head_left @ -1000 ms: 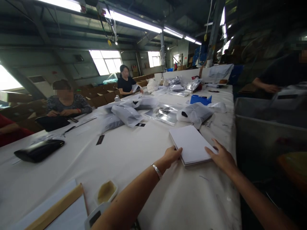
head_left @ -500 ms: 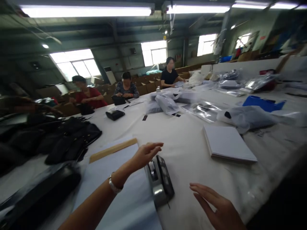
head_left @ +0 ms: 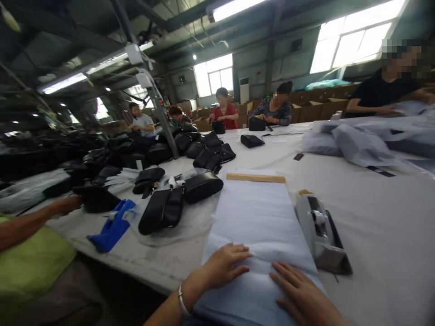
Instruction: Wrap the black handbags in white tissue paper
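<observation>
A stack of thin white sheets lies on the white table, with a tan strip across its far end. My left hand rests on the near part of the sheets, fingers stretched out; a silver bracelet circles its wrist. Beside it, my right hand lies on the sheets with its fingers spread. Neither hand holds anything. Just right of the sheets stands a grey tape dispenser, touched by no hand.
Black bags and a blue tape dispenser are on the left, near a co-worker's arm. Wrapped bags lie at the back right. Several people sit across the white table.
The view has turned left, bringing the blue dispenser and co-worker's arm in. My left hand has left the grey dispenser's side, and both hands have come down onto the sheets.
</observation>
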Motion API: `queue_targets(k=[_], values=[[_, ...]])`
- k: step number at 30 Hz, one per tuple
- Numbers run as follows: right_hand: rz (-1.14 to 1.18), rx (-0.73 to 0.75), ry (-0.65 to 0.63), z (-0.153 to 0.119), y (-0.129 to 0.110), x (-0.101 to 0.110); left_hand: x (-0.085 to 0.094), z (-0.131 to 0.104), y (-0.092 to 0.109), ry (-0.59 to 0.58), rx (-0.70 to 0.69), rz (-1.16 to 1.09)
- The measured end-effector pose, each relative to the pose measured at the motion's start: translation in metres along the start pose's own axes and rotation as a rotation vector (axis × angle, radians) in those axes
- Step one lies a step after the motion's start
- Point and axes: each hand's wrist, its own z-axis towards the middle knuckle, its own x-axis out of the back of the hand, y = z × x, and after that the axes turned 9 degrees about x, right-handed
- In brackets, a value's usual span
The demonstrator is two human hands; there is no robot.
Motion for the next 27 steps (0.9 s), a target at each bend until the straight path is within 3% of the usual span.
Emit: queue_targets(k=[2, 4, 6, 8, 10, 13, 18, 22, 27], values=[[-0.019, 0.007, -0.018, 0.003, -0.002, -0.008, 0.024, -0.013, -0.016, 0.158, 0.013, -0.033], [-0.028, -0.02, 0.024, 0.007, -0.008, -0.008, 0.057, -0.026, -0.038, 0.448, 0.084, 0.046], [0.007, -0.061, 0.091, 0.014, -0.017, -0.005, 0.092, -0.04, -0.064, 0.757, 0.206, 0.208], [0.07, -0.085, 0.145, 0.023, -0.029, -0.003, 0.119, -0.053, -0.088, 0.922, 0.375, 0.35], [0.137, -0.078, 0.175, 0.034, -0.04, -0.005, 0.135, -0.061, -0.107, 0.903, 0.531, 0.454], [0.26, -0.041, 0.178, 0.055, -0.053, -0.012, 0.145, -0.067, -0.128, 0.819, 0.677, 0.51], [0.581, -0.13, 0.091, 0.107, -0.068, -0.017, 0.17, -0.074, -0.165, 0.9, 0.917, 0.391], [0.95, -0.226, 0.004, 0.178, -0.073, -0.036, 0.187, -0.081, -0.185, 0.896, 0.976, 0.278], [1.201, -0.416, -0.041, 0.282, -0.084, -0.088, 0.188, -0.088, -0.184, 0.948, 0.913, 0.138]])
